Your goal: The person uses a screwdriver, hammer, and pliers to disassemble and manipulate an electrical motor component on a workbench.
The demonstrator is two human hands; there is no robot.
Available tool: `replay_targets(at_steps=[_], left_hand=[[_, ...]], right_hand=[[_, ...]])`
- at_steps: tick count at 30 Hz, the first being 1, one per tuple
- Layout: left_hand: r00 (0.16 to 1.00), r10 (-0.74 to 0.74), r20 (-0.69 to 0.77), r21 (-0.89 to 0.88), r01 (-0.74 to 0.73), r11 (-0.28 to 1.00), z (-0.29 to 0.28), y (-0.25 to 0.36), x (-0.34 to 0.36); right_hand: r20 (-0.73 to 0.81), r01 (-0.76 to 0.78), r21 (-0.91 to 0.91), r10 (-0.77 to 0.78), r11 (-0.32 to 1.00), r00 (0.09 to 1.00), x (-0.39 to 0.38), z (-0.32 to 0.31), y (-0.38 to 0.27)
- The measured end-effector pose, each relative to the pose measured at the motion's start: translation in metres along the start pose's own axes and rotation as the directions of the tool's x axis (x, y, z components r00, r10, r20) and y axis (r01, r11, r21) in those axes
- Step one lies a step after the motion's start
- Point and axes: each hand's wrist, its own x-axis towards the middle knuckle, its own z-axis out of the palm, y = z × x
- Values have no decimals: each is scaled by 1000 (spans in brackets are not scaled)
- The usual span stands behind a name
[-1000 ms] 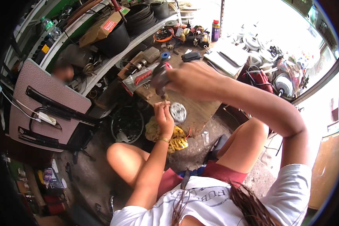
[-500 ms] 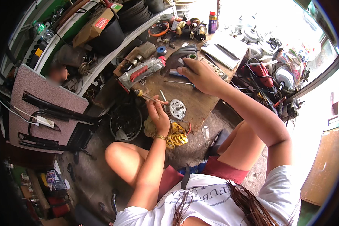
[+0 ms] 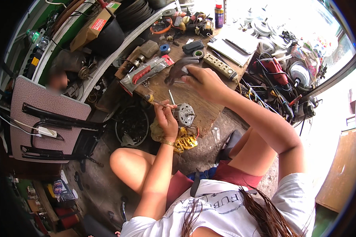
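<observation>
My left hand (image 3: 168, 122) is closed around the shaft of a yellow-handled screwdriver (image 3: 148, 98), which lies across to the side of a round silver electric motor (image 3: 184, 114). That motor sits on the near part of the worn wooden table (image 3: 199, 104), its short shaft facing me. Above and beyond it, my right hand (image 3: 203, 83) grips a dark claw hammer (image 3: 180, 70), raised over the table and slightly blurred. The hammer's handle is mostly hidden by my fingers. A yellow cloth-like bundle (image 3: 185, 142) lies below the motor.
Behind the hammer lie a power strip (image 3: 220, 66), a green-cored tape roll (image 3: 198, 53), a packaged red-handled saw (image 3: 142, 75) and a white notebook (image 3: 235, 51). A black basket (image 3: 131, 128) stands left of the table. A red power tool (image 3: 273, 74) and cables crowd the right.
The hammer in my right hand has dropped a little and moved slightly left, exposing the tape roll and a dark case. My left hand stays at the motor with the screwdriver.
</observation>
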Motion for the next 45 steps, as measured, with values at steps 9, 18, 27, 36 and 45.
replay_targets(at_steps=[9,18,27,36,45], left_hand=[[999,16,34,77,-19,997,1,3,1],[998,40,56,122,-47,991,-1,0,1],[999,30,21,149,-33,988,0,1,2],[1000,27,14,124,-28,992,4,3,3],[999,38,34,148,-43,988,1,-1,5]], right_hand=[[41,-17,-7,17,1000,999,-9,5,-1],[45,-26,7,26,1000,999,-9,2,-5],[-33,189,-66,-191,980,981,19,-40,-40],[307,292,-393,-174,872,935,55,-68,-90],[241,271,-474,-172,838,955,67,-86,-123]])
